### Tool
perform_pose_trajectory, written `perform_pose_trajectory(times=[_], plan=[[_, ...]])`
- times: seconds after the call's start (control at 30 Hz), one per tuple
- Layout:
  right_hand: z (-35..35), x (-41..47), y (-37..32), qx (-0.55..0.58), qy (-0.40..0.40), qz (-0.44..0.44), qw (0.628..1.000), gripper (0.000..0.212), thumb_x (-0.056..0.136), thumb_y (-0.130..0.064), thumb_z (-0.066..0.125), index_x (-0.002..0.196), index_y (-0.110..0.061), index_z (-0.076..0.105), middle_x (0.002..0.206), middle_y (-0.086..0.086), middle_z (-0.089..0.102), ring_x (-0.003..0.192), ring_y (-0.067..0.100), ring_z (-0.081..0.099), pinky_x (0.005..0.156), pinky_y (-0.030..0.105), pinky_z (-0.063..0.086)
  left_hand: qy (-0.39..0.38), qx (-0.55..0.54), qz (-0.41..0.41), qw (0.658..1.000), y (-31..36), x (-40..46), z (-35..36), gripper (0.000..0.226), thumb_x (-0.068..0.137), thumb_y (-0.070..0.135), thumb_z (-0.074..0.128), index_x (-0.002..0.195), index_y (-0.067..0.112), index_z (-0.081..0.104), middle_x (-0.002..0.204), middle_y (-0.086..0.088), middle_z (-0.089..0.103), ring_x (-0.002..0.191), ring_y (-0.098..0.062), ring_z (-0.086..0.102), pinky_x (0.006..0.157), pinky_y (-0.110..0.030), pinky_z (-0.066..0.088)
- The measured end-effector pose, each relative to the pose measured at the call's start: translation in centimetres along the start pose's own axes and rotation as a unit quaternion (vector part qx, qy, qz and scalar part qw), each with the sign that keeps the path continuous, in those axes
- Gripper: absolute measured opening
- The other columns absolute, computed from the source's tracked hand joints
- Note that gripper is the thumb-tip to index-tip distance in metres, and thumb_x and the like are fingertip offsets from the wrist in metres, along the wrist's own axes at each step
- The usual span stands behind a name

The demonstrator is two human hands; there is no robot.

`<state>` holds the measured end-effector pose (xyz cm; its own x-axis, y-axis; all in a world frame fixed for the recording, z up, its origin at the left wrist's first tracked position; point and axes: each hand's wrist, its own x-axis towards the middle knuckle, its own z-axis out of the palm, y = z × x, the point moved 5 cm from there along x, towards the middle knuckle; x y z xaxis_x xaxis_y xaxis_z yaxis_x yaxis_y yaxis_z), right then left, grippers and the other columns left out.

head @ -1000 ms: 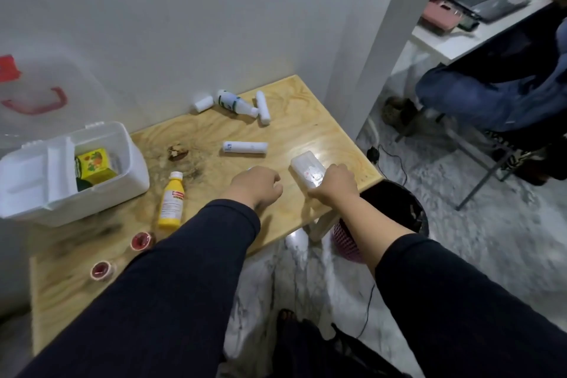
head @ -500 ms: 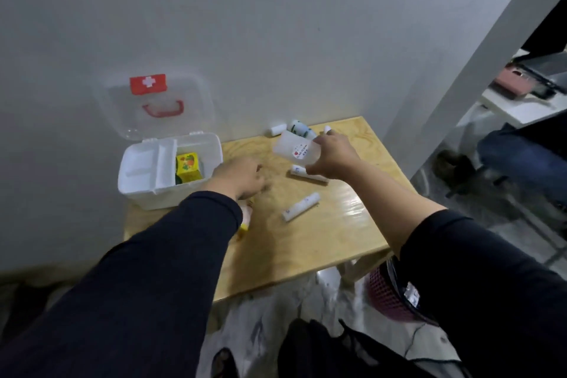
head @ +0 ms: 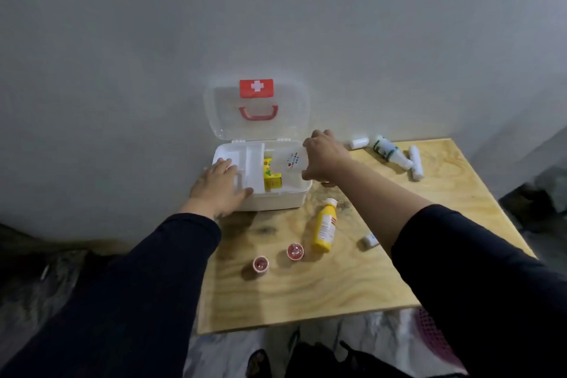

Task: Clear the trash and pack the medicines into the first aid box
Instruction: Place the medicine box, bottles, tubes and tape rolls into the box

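Note:
The white first aid box (head: 276,198) stands open against the wall, its clear lid (head: 227,113) with a red cross upright. A yellow carton (head: 271,176) lies inside. My right hand (head: 323,156) holds a small translucent case (head: 290,161) with a red mark over the box's right compartment. My left hand (head: 219,187) rests flat on the box's front left rim and inner tray. On the table lie a yellow bottle (head: 325,225), two red-capped rolls (head: 295,251) (head: 260,264), a green-labelled white bottle (head: 391,152), white tubes (head: 415,161) (head: 359,143) and a small white tube (head: 370,239) beside my right forearm.
The wooden table (head: 306,291) stands against a grey wall. A pink mesh bin (head: 429,328) shows below the table's front right corner. A brown scrap peeks out under my right wrist. Dark clutter lies on the floor at left and right.
My right hand has carried the translucent case from the table's front edge leftward to over the box. My left hand moved onto the box rim. My view turned left toward the box.

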<state>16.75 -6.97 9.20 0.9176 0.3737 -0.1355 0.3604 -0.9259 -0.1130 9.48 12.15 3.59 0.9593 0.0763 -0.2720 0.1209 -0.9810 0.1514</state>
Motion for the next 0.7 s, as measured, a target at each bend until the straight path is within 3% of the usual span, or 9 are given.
perform_pose_trajectory(times=[0.13,0.3,0.47,0.6,0.7], plan=[[1.6,2.4,-2.0,-0.003,-0.025,0.000,1.000,0.049,0.077,-0.024,0.072,0.120,-0.005,0.058,0.121,0.012,0.052,0.117,0.029,0.043,0.094,0.033,0.045,-0.024,-0.004,0.015,1.000,-1.3,0.4,1.2,0.087,0.092,0.066,0.033,0.155,0.011,0.011,0.164,-0.004,0.006,0.151,-0.018,0.006,0.122,-0.039,0.015],[3.7,4.4,-3.1,0.036,-0.036,0.018,0.999,0.049,0.084,-0.014,0.064,0.131,-0.002,0.051,0.130,0.014,0.050,0.120,0.030,0.045,0.100,0.032,0.040,0.026,0.056,0.049,0.997,-1.5,1.0,1.4,0.087,0.092,0.068,0.027,0.153,0.006,0.018,0.161,-0.010,0.020,0.149,-0.023,0.016,0.123,-0.039,0.012],[6.2,5.6,-3.5,0.086,-0.038,0.026,0.995,0.055,0.084,-0.012,0.063,0.136,-0.005,0.047,0.139,0.012,0.048,0.130,0.027,0.044,0.111,0.030,0.032,0.038,0.061,0.058,0.996,-1.7,1.3,1.5,0.086,0.093,0.066,0.027,0.153,0.005,0.019,0.160,-0.010,0.022,0.149,-0.022,0.017,0.123,-0.036,0.012],[7.4,6.3,-4.3,0.168,-0.014,0.046,0.985,0.061,0.083,-0.007,0.065,0.140,-0.012,0.045,0.143,0.012,0.042,0.129,0.029,0.047,0.109,0.032,0.037,0.055,0.059,0.055,0.995,-1.7,1.3,1.6,0.085,0.094,0.065,0.027,0.152,0.005,0.020,0.160,-0.010,0.023,0.148,-0.022,0.018,0.122,-0.035,0.011],[8.0,6.0,-4.1,0.234,-0.005,0.110,0.966,0.072,0.082,-0.009,0.070,0.145,-0.012,0.034,0.142,0.015,0.042,0.120,0.030,0.054,0.101,0.033,0.044,0.064,0.056,0.057,0.995,-1.8,1.2,1.6,0.083,0.094,0.064,0.030,0.152,0.005,0.023,0.158,-0.010,0.026,0.147,-0.021,0.020,0.122,-0.034,0.012]])
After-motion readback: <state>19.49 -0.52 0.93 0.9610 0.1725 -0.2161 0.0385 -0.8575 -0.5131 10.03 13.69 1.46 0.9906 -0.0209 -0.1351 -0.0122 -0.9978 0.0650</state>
